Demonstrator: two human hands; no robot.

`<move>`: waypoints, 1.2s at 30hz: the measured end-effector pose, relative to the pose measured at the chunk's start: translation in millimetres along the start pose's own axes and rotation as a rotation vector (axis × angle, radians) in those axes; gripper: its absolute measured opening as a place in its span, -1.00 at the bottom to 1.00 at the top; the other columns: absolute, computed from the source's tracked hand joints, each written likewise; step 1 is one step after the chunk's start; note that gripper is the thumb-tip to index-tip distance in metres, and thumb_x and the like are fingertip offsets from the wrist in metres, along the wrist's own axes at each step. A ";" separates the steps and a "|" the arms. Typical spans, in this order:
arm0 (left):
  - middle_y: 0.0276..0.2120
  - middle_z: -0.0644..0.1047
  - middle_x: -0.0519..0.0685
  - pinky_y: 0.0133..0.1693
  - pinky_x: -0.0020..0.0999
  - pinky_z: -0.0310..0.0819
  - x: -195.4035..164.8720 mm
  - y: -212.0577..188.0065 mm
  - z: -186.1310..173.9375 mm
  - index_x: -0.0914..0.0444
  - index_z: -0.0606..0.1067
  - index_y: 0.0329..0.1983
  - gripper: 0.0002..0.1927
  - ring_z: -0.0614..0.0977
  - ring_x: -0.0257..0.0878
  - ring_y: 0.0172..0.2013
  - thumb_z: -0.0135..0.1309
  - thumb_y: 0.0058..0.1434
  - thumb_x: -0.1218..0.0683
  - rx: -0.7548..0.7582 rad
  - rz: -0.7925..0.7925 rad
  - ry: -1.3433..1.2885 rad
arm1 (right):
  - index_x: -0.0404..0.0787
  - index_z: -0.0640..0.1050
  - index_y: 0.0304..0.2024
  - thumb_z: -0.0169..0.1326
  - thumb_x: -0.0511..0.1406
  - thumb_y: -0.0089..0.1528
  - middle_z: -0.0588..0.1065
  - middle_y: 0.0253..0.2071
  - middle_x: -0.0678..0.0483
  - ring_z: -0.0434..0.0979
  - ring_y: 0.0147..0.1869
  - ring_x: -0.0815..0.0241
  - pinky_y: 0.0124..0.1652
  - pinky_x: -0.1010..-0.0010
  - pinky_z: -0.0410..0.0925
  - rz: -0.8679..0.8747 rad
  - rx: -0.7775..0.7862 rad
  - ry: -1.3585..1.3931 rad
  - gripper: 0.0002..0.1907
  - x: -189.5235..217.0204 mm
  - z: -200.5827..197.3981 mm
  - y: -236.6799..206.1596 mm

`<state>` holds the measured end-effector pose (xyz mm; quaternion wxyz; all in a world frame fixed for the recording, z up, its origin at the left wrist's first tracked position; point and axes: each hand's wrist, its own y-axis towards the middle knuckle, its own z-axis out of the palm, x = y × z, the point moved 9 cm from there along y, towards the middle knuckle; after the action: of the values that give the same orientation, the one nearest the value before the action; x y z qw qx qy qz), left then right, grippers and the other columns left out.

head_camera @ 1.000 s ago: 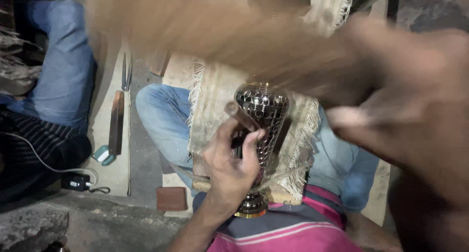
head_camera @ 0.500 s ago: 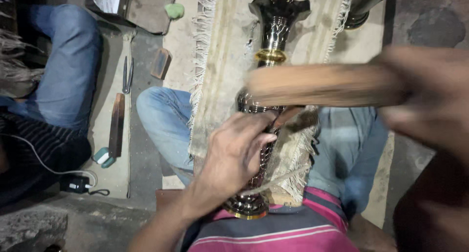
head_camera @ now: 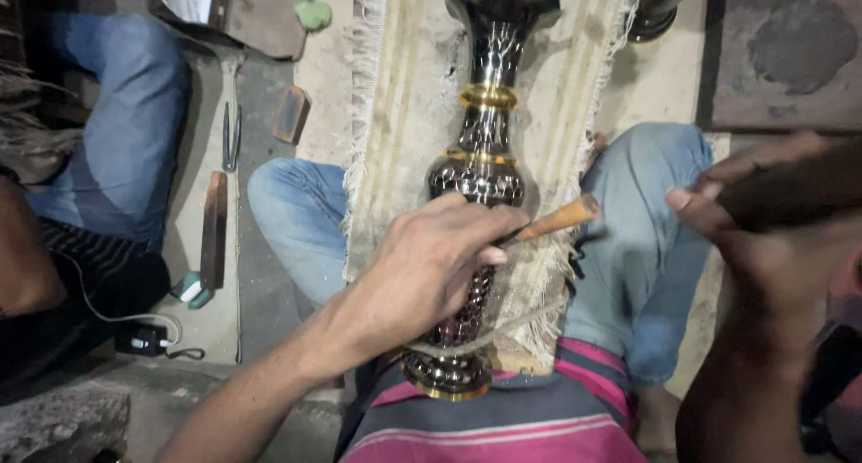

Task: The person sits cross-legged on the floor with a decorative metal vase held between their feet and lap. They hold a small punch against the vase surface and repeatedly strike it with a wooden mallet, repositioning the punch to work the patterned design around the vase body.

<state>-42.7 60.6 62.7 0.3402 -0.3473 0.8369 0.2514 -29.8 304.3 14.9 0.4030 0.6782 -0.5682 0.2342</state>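
We sit with a fringed, cream woven cloth [head_camera: 413,113] running lengthwise over our lap, coarse and ribbed, its frayed tassels hanging along both long edges and across our blue-jeaned knees [head_camera: 301,216]. Down the middle of the cloth lies a tall metal vase [head_camera: 485,171], dark and glossy with a fine engraved crackle pattern, brass bands ringing its slim neck, a scalloped flared mouth toward the cloth's far end and a round brass-rimmed foot at the near edge against our pink-and-grey striped shirt [head_camera: 503,427]. Our left hand [head_camera: 431,265] lies over the vase's bulging belly, fingers curled tightly around a slim wooden-handled tool [head_camera: 557,219] whose pale, rounded end sticks out toward the cloth's right edge; its working tip is hidden beneath the palm. Our right hand [head_camera: 763,238], blurred at the right, is wrapped closed around a thick, dark wooden mallet handle [head_camera: 795,194], held well apart from the vase. Beyond the cloth's left edge, another person's jeaned leg [head_camera: 126,131], a flat wooden strip [head_camera: 214,229], metal tweezers [head_camera: 232,135], and a small wooden block [head_camera: 291,114] rest on the floor.
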 end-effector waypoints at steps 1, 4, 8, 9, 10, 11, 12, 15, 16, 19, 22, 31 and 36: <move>-0.13 0.61 0.10 -0.11 -0.11 0.48 3.3 1.3 3.3 0.28 0.50 0.10 -0.69 0.60 0.06 -0.18 0.12 0.29 0.21 0.050 -0.033 0.008 | -0.34 0.56 -0.32 0.39 -0.53 0.13 0.54 -0.32 -0.02 0.54 -0.29 0.25 -0.18 0.45 0.37 0.002 -0.039 0.136 -0.78 -3.9 -2.9 -3.6; -0.26 0.60 0.07 -0.16 -0.07 0.46 8.2 2.7 9.2 0.25 0.52 0.04 -0.75 0.59 0.04 -0.22 0.12 0.28 0.21 0.146 -0.075 0.016 | -0.33 0.57 -0.32 0.39 -0.54 0.14 0.54 -0.32 -0.01 0.49 -0.32 0.32 -0.22 0.53 0.34 0.106 -0.098 0.234 -0.79 -19.9 -9.1 -15.6; -0.22 0.61 0.03 -0.16 -0.08 0.46 6.2 2.4 8.3 0.25 0.50 0.08 -0.69 0.58 0.04 -0.19 0.12 0.25 0.22 0.150 -0.039 -0.032 | -0.25 0.50 -0.27 0.37 -0.51 0.07 0.53 -0.27 0.12 0.52 -0.29 0.43 -0.21 0.63 0.41 0.236 -0.265 0.424 -0.70 -39.7 -5.9 -37.3; -0.21 0.62 0.02 -0.16 -0.09 0.46 7.1 1.9 9.4 0.25 0.50 0.08 -0.69 0.58 0.03 -0.19 0.12 0.25 0.22 0.166 -0.040 -0.047 | -0.28 0.53 -0.29 0.37 -0.52 0.11 0.54 -0.26 0.09 0.53 -0.26 0.39 -0.19 0.60 0.41 0.160 -0.246 0.359 -0.74 -35.3 -4.1 -39.7; -0.20 0.62 0.02 -0.15 -0.10 0.47 6.4 2.6 8.4 0.25 0.50 0.08 -0.68 0.58 0.03 -0.19 0.13 0.25 0.20 0.163 -0.008 -0.038 | -0.31 0.55 -0.31 0.37 -0.54 0.15 0.54 -0.25 0.05 0.55 -0.23 0.35 -0.17 0.58 0.41 0.083 -0.224 0.295 -0.78 -31.8 0.3 -41.9; -0.18 0.62 0.02 -0.15 -0.11 0.47 5.8 2.8 8.3 0.25 0.49 0.09 -0.68 0.58 0.03 -0.19 0.14 0.25 0.18 0.162 0.014 -0.036 | -0.33 0.57 -0.30 0.34 -0.55 0.16 0.55 -0.25 0.05 0.56 -0.22 0.34 -0.15 0.56 0.40 0.055 -0.201 0.260 -0.82 -32.0 3.2 -46.9; -0.17 0.62 0.02 -0.14 -0.12 0.47 5.0 2.7 8.6 0.25 0.49 0.09 -0.67 0.58 0.02 -0.19 0.16 0.26 0.17 0.164 0.034 -0.039 | -0.35 0.59 -0.28 0.31 -0.56 0.18 0.56 -0.26 0.04 0.57 -0.22 0.33 -0.14 0.55 0.40 0.027 -0.179 0.225 -0.85 -32.9 6.5 -51.4; -0.19 0.62 0.02 -0.11 -0.09 0.47 7.6 4.2 10.3 0.26 0.51 0.09 -0.68 0.59 0.03 -0.18 0.15 0.26 0.18 0.206 0.052 -0.053 | -0.36 0.59 -0.21 0.26 -0.53 0.17 0.57 -0.29 0.09 0.58 -0.24 0.36 -0.12 0.54 0.40 0.103 -0.184 0.246 -0.84 -51.5 11.0 -63.2; -0.16 0.62 0.02 -0.10 -0.09 0.48 7.2 5.8 8.0 0.26 0.50 0.11 -0.68 0.60 0.00 -0.17 0.14 0.28 0.17 0.189 0.069 -0.044 | -0.36 0.57 -0.21 0.32 -0.51 0.18 0.56 -0.27 0.09 0.57 -0.22 0.36 -0.14 0.55 0.42 0.183 -0.203 0.278 -0.81 -61.3 14.1 -68.2; -0.14 0.62 0.02 -0.10 -0.11 0.52 6.7 14.5 11.0 0.25 0.47 0.15 -0.66 0.65 -0.07 -0.16 0.10 0.30 0.20 0.229 0.095 -0.041 | -0.38 0.55 -0.19 0.42 -0.50 0.18 0.54 -0.26 0.06 0.55 -0.20 0.34 -0.15 0.54 0.42 0.273 -0.235 0.226 -0.74 -72.8 16.0 -80.1; -0.24 0.62 0.00 -0.15 -0.12 0.56 6.0 21.6 23.2 0.21 0.49 0.16 -0.57 0.67 -0.08 -0.20 0.02 0.21 0.30 0.404 0.114 0.003 | -0.35 0.53 -0.09 0.40 -0.49 0.21 0.54 -0.20 0.05 0.57 -0.16 0.35 -0.05 0.53 0.45 0.273 -0.310 0.353 -0.69 -76.7 19.9 -93.1; -0.22 0.67 0.03 -0.19 -0.09 0.55 -3.6 38.1 30.4 0.17 0.51 0.06 -0.65 0.70 -0.05 -0.11 0.04 0.19 0.25 0.541 0.324 0.029 | -0.33 0.46 0.04 0.36 -0.42 0.37 0.51 -0.14 -0.01 0.49 -0.14 0.29 -0.03 0.49 0.43 0.288 -0.443 -0.034 -0.67 -87.7 20.6 -124.9; -0.29 0.66 0.05 -0.21 -0.12 0.56 0.1 37.2 36.8 0.14 0.53 0.09 -0.65 0.70 -0.09 -0.19 0.01 0.25 0.24 0.551 0.310 0.043 | -0.29 0.35 0.21 0.35 -0.40 0.36 0.42 0.03 0.05 0.46 -0.02 0.27 0.03 0.50 0.37 0.316 -0.610 0.049 -0.50 -87.9 11.6 -136.0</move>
<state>-56.1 108.3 45.8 0.3615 -0.1157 0.9234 0.0568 77.5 350.1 -98.0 0.5594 0.4243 -0.7002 0.1293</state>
